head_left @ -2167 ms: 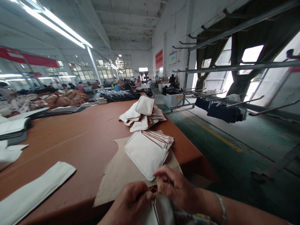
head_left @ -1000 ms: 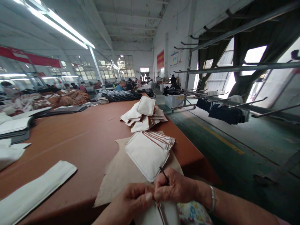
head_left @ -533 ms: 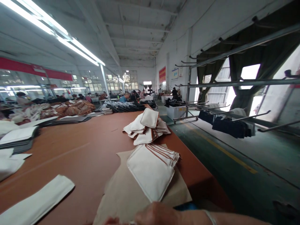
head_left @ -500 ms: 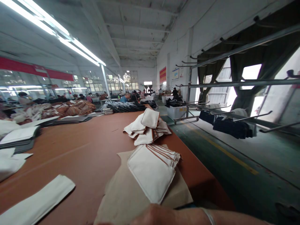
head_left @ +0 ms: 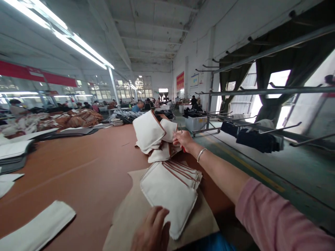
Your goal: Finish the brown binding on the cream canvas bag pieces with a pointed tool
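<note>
My right hand (head_left: 184, 138) reaches out over the far pile of white fabric pouches (head_left: 160, 155) and grips one white pouch (head_left: 148, 131), which is lifted off the pile with its brown-trimmed edge up. A thin dark tool sticks up from the same hand. My left hand (head_left: 152, 231) lies flat at the bottom, fingers apart, touching the near edge of a neat stack of white pouches (head_left: 169, 188). That stack rests on a sheet of brown paper (head_left: 128, 212) on the orange-brown table (head_left: 78, 164).
A long white fabric strip (head_left: 36, 228) lies at the near left. Grey and white fabric stacks (head_left: 14, 153) sit at the left edge. To the right a green-floored aisle (head_left: 261, 174) runs past metal racks with dark garments (head_left: 258, 139). Other people work far back.
Both hands were together at the table's near edge working on a pouch with the thin tool. My right arm has now stretched forward to the far pile and lifted a pouch; my left hand dropped onto the near stack.
</note>
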The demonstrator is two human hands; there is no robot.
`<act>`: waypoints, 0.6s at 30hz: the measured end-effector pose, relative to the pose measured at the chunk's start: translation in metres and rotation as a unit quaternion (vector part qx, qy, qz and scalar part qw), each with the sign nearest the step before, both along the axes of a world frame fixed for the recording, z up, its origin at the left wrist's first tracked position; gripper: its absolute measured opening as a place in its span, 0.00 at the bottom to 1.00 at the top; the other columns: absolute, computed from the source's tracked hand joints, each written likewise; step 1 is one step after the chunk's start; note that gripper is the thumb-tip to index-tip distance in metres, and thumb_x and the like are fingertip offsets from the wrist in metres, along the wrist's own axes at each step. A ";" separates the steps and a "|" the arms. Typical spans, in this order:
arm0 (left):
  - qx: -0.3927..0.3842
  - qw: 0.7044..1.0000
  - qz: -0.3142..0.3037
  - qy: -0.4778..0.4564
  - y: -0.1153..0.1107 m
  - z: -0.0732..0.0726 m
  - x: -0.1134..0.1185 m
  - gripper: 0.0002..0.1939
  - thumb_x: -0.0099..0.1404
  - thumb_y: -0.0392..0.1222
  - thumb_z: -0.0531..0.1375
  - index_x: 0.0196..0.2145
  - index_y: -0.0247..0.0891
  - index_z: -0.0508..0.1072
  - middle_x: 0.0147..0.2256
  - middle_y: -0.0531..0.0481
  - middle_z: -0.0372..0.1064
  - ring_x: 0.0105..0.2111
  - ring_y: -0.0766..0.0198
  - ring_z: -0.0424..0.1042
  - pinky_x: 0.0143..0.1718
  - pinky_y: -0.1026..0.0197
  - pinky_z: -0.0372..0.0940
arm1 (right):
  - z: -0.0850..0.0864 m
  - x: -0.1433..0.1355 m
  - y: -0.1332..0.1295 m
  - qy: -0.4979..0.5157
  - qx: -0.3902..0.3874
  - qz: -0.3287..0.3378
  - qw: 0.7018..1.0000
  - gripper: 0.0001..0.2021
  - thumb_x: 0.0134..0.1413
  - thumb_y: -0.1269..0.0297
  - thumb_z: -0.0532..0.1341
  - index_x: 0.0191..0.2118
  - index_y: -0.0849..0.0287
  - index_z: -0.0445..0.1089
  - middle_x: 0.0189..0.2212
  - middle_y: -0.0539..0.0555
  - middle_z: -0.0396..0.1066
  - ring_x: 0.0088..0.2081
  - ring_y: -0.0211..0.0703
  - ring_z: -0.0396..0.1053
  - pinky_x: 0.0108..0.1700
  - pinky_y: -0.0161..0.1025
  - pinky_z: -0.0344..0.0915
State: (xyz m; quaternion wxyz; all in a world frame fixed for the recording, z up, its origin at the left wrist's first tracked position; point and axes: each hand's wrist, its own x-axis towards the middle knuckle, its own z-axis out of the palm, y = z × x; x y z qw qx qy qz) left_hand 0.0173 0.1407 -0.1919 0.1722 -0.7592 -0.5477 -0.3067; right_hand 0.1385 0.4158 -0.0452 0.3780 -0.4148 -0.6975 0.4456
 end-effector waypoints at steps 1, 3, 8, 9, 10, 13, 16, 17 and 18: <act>-0.079 0.997 0.016 0.016 0.021 -0.002 0.009 0.14 0.66 0.31 0.54 0.48 0.39 0.69 0.44 0.44 0.74 0.40 0.59 0.75 0.40 0.60 0.71 | -0.012 0.007 -0.001 -0.008 -0.009 -0.010 1.000 0.14 0.66 0.59 0.58 0.50 0.62 0.67 0.42 0.56 0.70 0.37 0.42 0.72 0.38 0.42 0.73; -0.151 0.987 0.028 0.045 0.063 -0.007 0.025 0.20 0.65 0.28 0.52 0.53 0.41 0.67 0.50 0.44 0.72 0.48 0.56 0.72 0.46 0.55 0.69 | -0.042 0.021 -0.010 -0.027 -0.025 -0.011 0.999 0.12 0.66 0.59 0.58 0.46 0.63 0.69 0.37 0.53 0.71 0.32 0.38 0.71 0.33 0.38 0.72; -0.182 0.977 -0.048 0.104 0.143 -0.018 0.049 0.20 0.64 0.28 0.56 0.52 0.42 0.70 0.55 0.45 0.69 0.60 0.53 0.62 0.54 0.53 0.64 | -0.116 0.046 -0.035 -0.070 -0.052 0.018 0.996 0.10 0.65 0.61 0.60 0.41 0.64 0.70 0.32 0.50 0.71 0.28 0.36 0.70 0.31 0.36 0.71; -0.184 0.974 -0.061 0.116 0.153 -0.018 0.051 0.16 0.65 0.30 0.56 0.49 0.40 0.72 0.54 0.44 0.70 0.58 0.53 0.64 0.55 0.52 0.63 | -0.126 0.050 -0.035 -0.075 -0.054 0.021 0.996 0.10 0.65 0.61 0.60 0.41 0.64 0.70 0.33 0.51 0.71 0.29 0.37 0.70 0.32 0.37 0.71; -0.184 0.972 -0.071 0.128 0.160 -0.018 0.053 0.12 0.66 0.31 0.56 0.45 0.39 0.74 0.53 0.44 0.71 0.56 0.53 0.66 0.55 0.51 0.62 | -0.134 0.054 -0.034 -0.077 -0.056 0.024 0.995 0.10 0.65 0.61 0.60 0.41 0.64 0.70 0.33 0.51 0.72 0.31 0.38 0.71 0.33 0.38 0.71; -0.171 0.969 -0.086 0.158 0.165 -0.016 0.055 0.06 0.68 0.32 0.56 0.38 0.35 0.74 0.44 0.46 0.74 0.46 0.56 0.72 0.54 0.47 0.63 | -0.147 0.060 -0.028 -0.081 -0.061 0.032 0.994 0.11 0.66 0.60 0.58 0.44 0.64 0.70 0.36 0.53 0.72 0.34 0.40 0.72 0.36 0.40 0.72; -0.146 0.970 -0.086 0.174 0.150 -0.017 0.051 0.06 0.67 0.31 0.58 0.33 0.36 0.74 0.33 0.50 0.74 0.35 0.57 0.74 0.44 0.51 0.69 | -0.154 0.059 -0.026 -0.093 -0.069 0.057 0.992 0.12 0.66 0.60 0.58 0.45 0.63 0.69 0.38 0.54 0.72 0.35 0.41 0.72 0.37 0.41 0.72; -0.134 0.972 -0.083 0.174 0.143 -0.018 0.048 0.06 0.66 0.31 0.59 0.32 0.37 0.74 0.32 0.50 0.74 0.34 0.57 0.74 0.40 0.53 0.70 | -0.157 0.058 -0.027 -0.101 -0.069 0.068 0.990 0.12 0.66 0.60 0.58 0.45 0.63 0.70 0.38 0.54 0.72 0.36 0.41 0.72 0.38 0.42 0.72; -0.120 0.975 -0.080 0.170 0.134 -0.019 0.043 0.06 0.66 0.31 0.59 0.32 0.38 0.74 0.32 0.49 0.74 0.34 0.56 0.74 0.39 0.54 0.70 | -0.161 0.057 -0.029 -0.111 -0.068 0.078 0.988 0.12 0.65 0.60 0.59 0.46 0.63 0.70 0.39 0.54 0.72 0.37 0.42 0.72 0.38 0.42 0.72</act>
